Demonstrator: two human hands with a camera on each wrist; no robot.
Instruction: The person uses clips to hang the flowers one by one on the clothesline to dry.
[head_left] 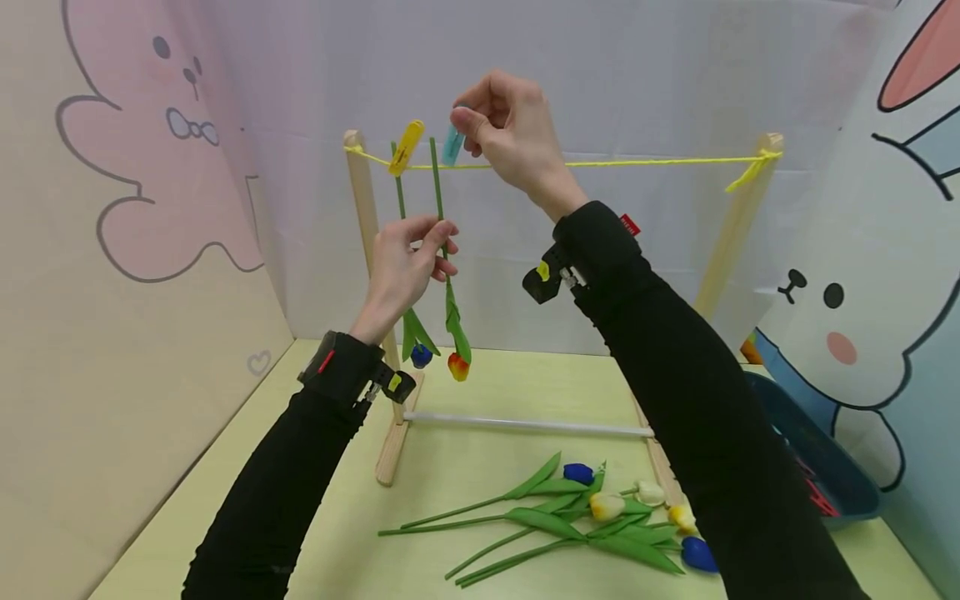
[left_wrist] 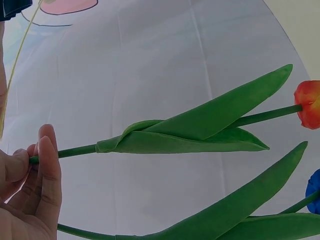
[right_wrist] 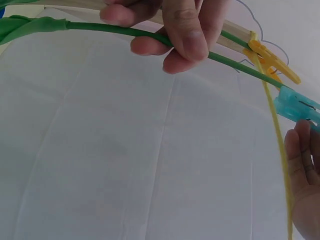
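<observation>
My left hand [head_left: 405,258] pinches the green stem of an artificial tulip [head_left: 459,367] with a red-and-yellow bloom, held upside down with its stem end above the yellow string [head_left: 660,162]. Between thumb and fingers of my right hand [head_left: 513,133] is a light blue clothespin [head_left: 452,146], just right of that stem in the head view. In the right wrist view the light blue clothespin [right_wrist: 295,106] overlaps the stem's end near the string. Left of it, a yellow clothespin [head_left: 407,148] clips a blue tulip [head_left: 422,357] to the string, bloom downward.
Wooden posts [head_left: 363,196] carry the string, joined low down by a white rod [head_left: 525,425]. Several more tulips [head_left: 555,525] in blue, white and yellow lie on the pale yellow table [head_left: 337,517]. A dark blue basin [head_left: 847,475] with red items inside stands at right, partly behind my right arm.
</observation>
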